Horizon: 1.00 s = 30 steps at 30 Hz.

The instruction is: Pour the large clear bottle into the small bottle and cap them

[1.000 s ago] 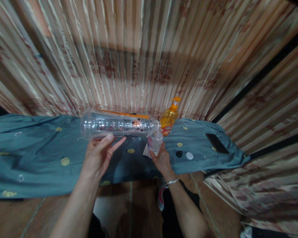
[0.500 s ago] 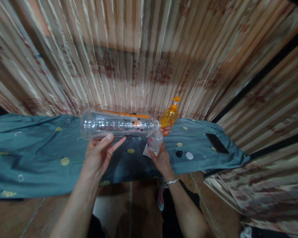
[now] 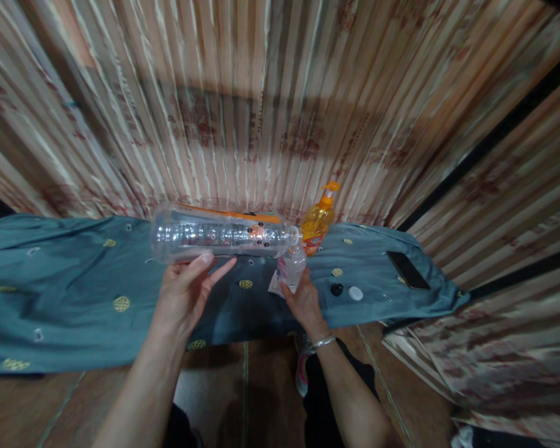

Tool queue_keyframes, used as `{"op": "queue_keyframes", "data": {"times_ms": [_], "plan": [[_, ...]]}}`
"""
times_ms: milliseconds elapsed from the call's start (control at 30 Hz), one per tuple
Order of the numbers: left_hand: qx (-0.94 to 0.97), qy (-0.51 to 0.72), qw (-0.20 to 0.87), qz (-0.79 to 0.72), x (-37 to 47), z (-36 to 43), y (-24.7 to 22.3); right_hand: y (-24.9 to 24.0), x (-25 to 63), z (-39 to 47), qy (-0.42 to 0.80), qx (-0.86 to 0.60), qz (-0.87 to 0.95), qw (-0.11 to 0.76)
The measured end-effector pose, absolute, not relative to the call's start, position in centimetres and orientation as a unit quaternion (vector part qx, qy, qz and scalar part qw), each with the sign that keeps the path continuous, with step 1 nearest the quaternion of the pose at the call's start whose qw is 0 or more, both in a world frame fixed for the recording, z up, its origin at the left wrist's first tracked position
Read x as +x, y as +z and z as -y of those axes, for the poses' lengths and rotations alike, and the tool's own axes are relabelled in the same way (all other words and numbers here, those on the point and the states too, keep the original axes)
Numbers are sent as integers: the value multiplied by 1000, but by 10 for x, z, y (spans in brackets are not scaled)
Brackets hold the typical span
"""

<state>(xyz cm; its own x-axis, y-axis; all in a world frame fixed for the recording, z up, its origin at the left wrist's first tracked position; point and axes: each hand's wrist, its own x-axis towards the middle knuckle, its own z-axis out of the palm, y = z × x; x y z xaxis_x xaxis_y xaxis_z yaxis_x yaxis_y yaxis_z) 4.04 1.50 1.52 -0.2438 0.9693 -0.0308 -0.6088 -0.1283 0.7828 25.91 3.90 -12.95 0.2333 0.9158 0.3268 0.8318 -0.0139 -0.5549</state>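
Observation:
In the head view, my left hand [image 3: 186, 289] holds a large clear plastic bottle [image 3: 214, 235] from below, its index finger stretched along the underside. The bottle lies sideways in the air, with its neck pointing right. My right hand [image 3: 305, 298] is closed around the lower part of a smaller clear bottle [image 3: 291, 264] with pink marks. The large bottle's mouth is right at the top of the smaller one; whether they touch, I cannot tell. Below the smaller bottle a pale flat item [image 3: 275, 286] shows in part.
An orange pump bottle [image 3: 316, 225] stands just behind the smaller bottle. A black cap [image 3: 336, 290], a white cap [image 3: 355, 293] and a dark phone [image 3: 407, 270] lie on the green cloth [image 3: 84, 280] to the right. Pleated curtains [image 3: 242, 124] hang behind.

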Motion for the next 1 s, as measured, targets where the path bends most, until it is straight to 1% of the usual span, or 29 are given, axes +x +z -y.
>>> {"op": "queue_keyframes", "data": {"times_ms": [567, 1000], "plan": [[263, 704, 555, -357, 41, -14, 17, -125, 258, -37, 58, -715, 615, 328], [260, 705, 559, -351, 42, -14, 16, -129, 259, -38, 64, -702, 616, 353]]}}
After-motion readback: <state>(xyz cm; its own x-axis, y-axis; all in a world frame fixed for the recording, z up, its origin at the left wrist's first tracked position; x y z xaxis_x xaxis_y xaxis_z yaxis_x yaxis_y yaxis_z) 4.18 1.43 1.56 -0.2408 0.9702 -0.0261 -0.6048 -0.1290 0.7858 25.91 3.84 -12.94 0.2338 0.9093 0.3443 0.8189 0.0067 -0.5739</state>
